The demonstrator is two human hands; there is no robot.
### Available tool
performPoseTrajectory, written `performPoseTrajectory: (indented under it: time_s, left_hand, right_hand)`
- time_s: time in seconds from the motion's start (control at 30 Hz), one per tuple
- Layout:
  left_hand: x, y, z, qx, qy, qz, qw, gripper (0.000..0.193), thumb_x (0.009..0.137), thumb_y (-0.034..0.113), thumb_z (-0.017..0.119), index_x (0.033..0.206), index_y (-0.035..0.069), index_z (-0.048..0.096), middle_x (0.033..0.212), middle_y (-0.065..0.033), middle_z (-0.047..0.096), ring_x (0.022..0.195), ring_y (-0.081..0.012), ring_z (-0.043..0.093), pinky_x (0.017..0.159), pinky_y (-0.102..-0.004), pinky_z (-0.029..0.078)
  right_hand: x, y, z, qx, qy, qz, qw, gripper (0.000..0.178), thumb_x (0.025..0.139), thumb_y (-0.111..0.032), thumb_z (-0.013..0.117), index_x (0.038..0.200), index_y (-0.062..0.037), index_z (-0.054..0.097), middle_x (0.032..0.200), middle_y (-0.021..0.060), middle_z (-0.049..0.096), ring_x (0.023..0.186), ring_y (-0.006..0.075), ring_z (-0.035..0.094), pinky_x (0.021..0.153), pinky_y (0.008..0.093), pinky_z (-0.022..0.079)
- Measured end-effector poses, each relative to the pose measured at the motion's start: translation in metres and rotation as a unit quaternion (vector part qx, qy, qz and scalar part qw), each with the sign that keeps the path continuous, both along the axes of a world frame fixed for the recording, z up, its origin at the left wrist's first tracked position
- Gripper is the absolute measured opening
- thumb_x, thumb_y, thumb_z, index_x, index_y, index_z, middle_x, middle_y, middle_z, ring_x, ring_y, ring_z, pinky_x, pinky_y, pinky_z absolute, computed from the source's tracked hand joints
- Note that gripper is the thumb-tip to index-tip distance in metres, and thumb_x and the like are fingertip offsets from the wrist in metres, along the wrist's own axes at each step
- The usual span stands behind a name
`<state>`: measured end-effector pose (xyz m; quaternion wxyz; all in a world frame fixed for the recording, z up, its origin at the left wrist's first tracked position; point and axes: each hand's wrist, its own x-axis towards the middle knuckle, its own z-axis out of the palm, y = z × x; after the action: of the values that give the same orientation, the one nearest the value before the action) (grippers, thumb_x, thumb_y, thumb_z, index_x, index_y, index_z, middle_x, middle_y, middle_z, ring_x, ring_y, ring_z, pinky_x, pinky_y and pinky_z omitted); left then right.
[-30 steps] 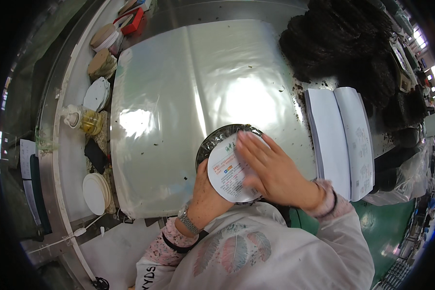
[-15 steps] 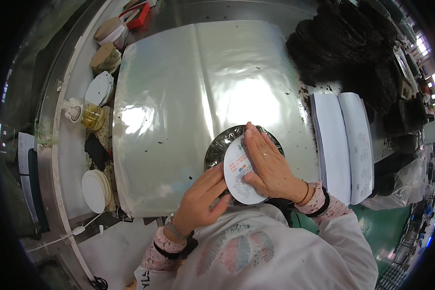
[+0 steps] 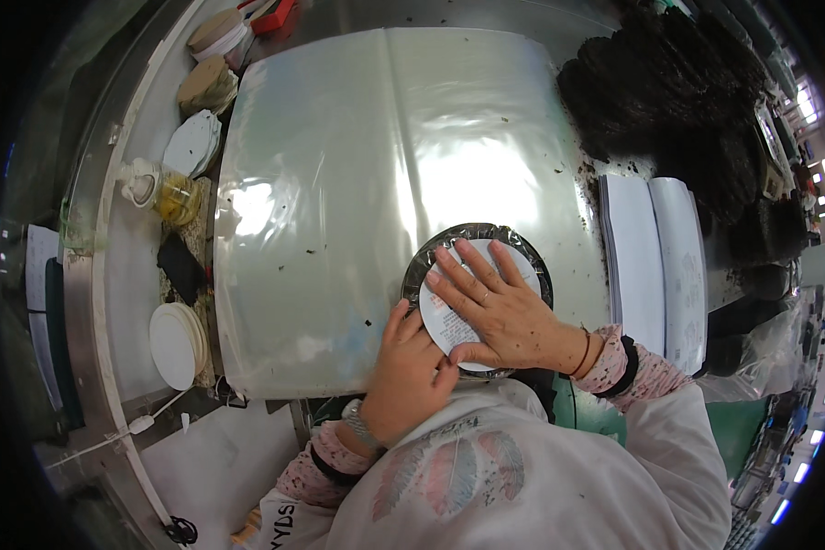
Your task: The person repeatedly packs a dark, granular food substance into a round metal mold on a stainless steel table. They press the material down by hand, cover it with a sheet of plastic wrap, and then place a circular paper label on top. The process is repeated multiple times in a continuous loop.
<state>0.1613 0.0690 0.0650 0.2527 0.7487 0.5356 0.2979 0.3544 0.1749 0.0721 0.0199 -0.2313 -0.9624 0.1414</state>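
Observation:
A round black packet (image 3: 416, 271) in shiny clear film lies near the front edge of the plastic sheeting (image 3: 312, 211). On top of it sits a round white label (image 3: 442, 321) with small print. My right hand (image 3: 500, 316) is spread flat over the label, fingers apart, covering much of it. At the packet's lower left edge is my left hand (image 3: 412, 371), its fingers bent against the rim and its thumb by the label's lower edge. Its fingertips are partly hidden.
Stacked dark round sheets (image 3: 660, 82) stand at the far right. White papers (image 3: 634, 266) lie right of the sheeting. Along the left run white discs (image 3: 172, 346), a black cloth-like piece (image 3: 181, 268), a jar of yellow liquid (image 3: 176, 200) and more round stacks (image 3: 207, 84).
My right hand has gone from resting on edge to lying flat and spread on the label. The label now sits more centrally on the packet. My left hand's fingers have bent in at the rim.

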Motion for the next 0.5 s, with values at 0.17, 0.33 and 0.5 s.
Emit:
performPoseTrajectory:
  time_s: [0.17,0.33,0.5]
  left_hand:
    - [-0.022,0.019,-0.020,0.062,-0.334,0.198,0.919,0.035,0.106,0.016,0.048,0.130,-0.005,0.063,0.133,-0.0179,0.066,0.125,-0.0277,0.061,0.112,-0.0427,0.041]
    - [0.014,0.069,-0.034,-0.094,-0.483,0.251,0.834,0.043,0.113,0.025,0.044,0.139,-0.008,0.055,0.136,-0.0168,0.065,0.123,-0.0198,0.061,0.104,-0.0293,0.047]
    - [0.010,0.068,-0.040,-0.108,-0.532,0.229,0.808,0.042,0.112,0.023,0.046,0.141,-0.007,0.054,0.139,-0.0195,0.063,0.127,-0.0210,0.059,0.107,-0.0295,0.047]
  right_hand:
    - [-0.001,-0.003,-0.003,0.024,-0.008,-0.002,1.000,0.093,0.098,-0.074,0.039,0.164,-0.0093,0.027,0.171,0.0178,0.020,0.159,0.0393,0.013,0.125,0.0606,0.008]
    - [-0.013,-0.015,-0.002,0.072,0.001,-0.022,0.997,0.100,0.096,-0.076,0.041,0.161,-0.0017,0.030,0.169,0.0230,0.021,0.158,0.0415,0.013,0.123,0.0640,0.009]
    - [-0.003,-0.064,0.014,-0.123,0.062,0.049,0.989,0.104,0.096,-0.074,0.045,0.157,0.0081,0.030,0.167,0.0244,0.026,0.156,0.0429,0.019,0.124,0.0627,0.012]
